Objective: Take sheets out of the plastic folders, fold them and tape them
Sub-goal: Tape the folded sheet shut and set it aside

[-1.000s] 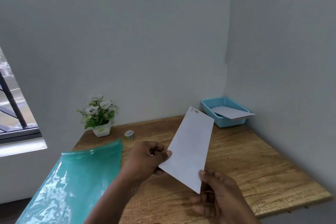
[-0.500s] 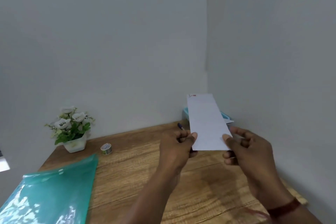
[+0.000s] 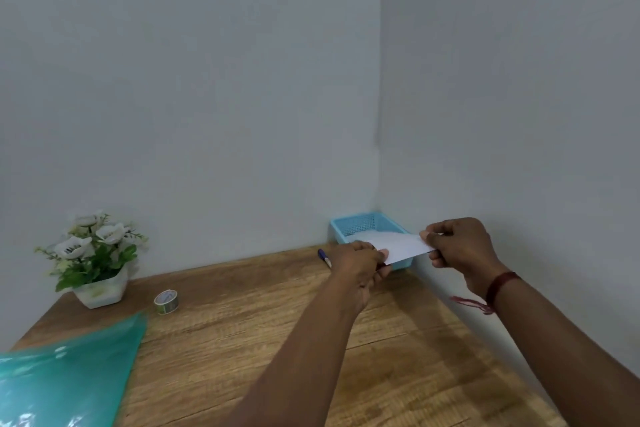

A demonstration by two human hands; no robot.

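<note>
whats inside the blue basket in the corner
Some white paper shows inside the blue basket, against its mesh back wall. The folded sheet, pinched by the left hand and right hand above it, covers the basket's front part, so anything lying there is hidden.

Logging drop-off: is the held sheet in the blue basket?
Out: left hand and right hand hold the sheet over the basket.

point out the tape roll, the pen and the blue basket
tape roll (image 3: 166, 302), head view, middle of the roll
pen (image 3: 324, 258), head view, mid barrel
blue basket (image 3: 360, 225), head view, inner back wall
</note>
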